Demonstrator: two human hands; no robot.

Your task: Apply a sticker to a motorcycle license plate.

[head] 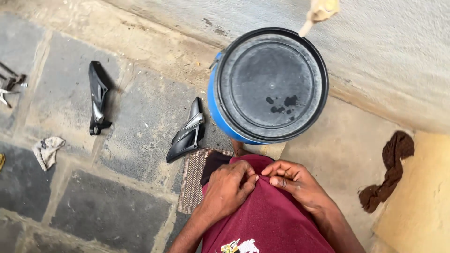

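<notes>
At lower centre, the left hand point(228, 183) and right hand point(294, 182) each pinch the maroon cloth shirt point(267, 215) in a narrow grip, just below the blue plastic drum point(220, 117).

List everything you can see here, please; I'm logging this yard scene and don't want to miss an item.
Drum: one, blue with a black lid, by the wall, upper middle.
Panels: two, black with silver trim, on the stone floor; one upper left, one beside the drum.
Mat: one, brown woven, under the near panel's end.
Rag: one, whitish, floor at left.
Cloth: one, dark brown, right, against the yellow ledge.
Metal tools: a few, far left edge; kind unclear.
Shirt: one, maroon, bottom middle.
Left hand: pinching the shirt's hem.
Right hand: fingers gripping the same hem.
</notes>
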